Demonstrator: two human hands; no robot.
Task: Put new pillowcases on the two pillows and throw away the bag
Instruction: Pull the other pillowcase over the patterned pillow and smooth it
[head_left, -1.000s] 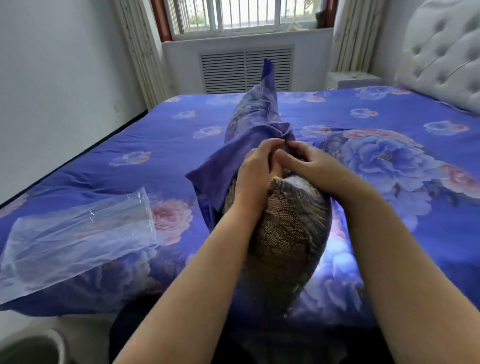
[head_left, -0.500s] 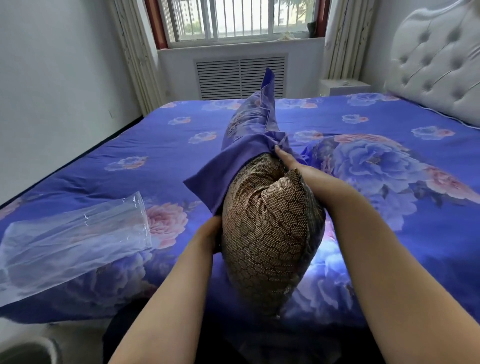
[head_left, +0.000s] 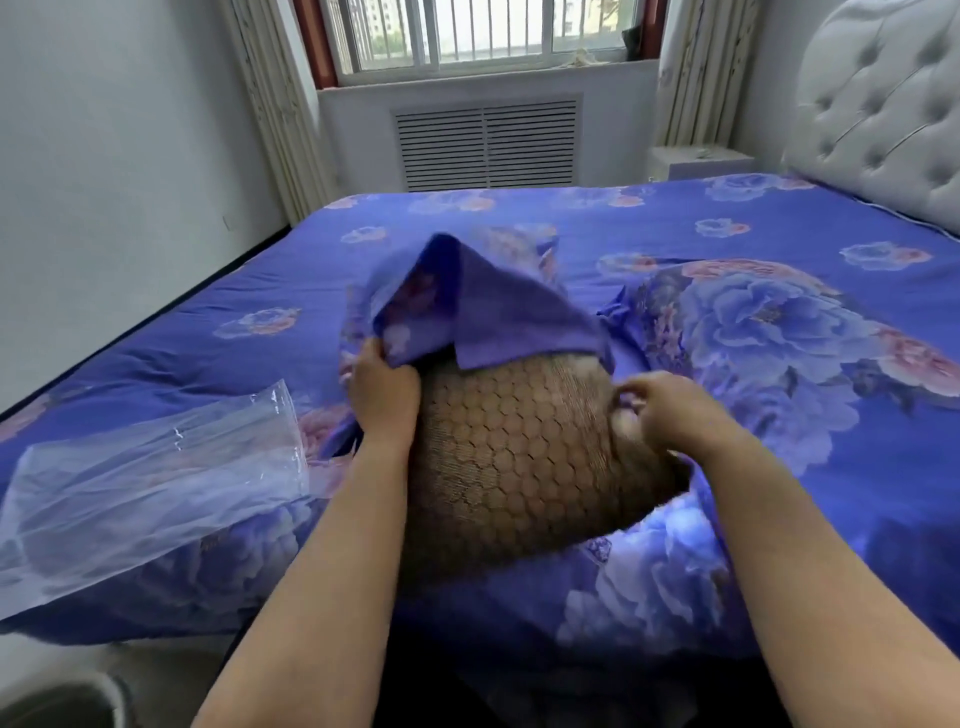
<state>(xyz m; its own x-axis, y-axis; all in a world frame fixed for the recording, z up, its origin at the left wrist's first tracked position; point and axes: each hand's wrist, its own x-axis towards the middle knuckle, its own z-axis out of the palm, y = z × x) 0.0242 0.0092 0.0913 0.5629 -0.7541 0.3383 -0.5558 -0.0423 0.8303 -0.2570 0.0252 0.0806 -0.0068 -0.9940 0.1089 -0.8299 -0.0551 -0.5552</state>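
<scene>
Gripping the limp pillowcase (head_left: 467, 312) hem, our left hand (head_left: 382, 392) tugs; right hand (head_left: 670, 410) pinches the squashy pillow (head_left: 519, 457) corner.

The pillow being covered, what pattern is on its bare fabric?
A brown-gold honeycomb of small hexagons on the pillow, clearest in the head view.

Your left hand (head_left: 383, 392) is hiding the pillowcase (head_left: 467, 306) edge it is gripping, and the far end of the pillow (head_left: 524, 457) is disappearing under that cloth. Your right hand (head_left: 670, 415) is blurring, so its grip on the pillow's side is not showing clearly. The clear bag (head_left: 150, 483) is running off the left edge. The bin (head_left: 62, 701) at the bottom left corner is showing only in part.
</scene>
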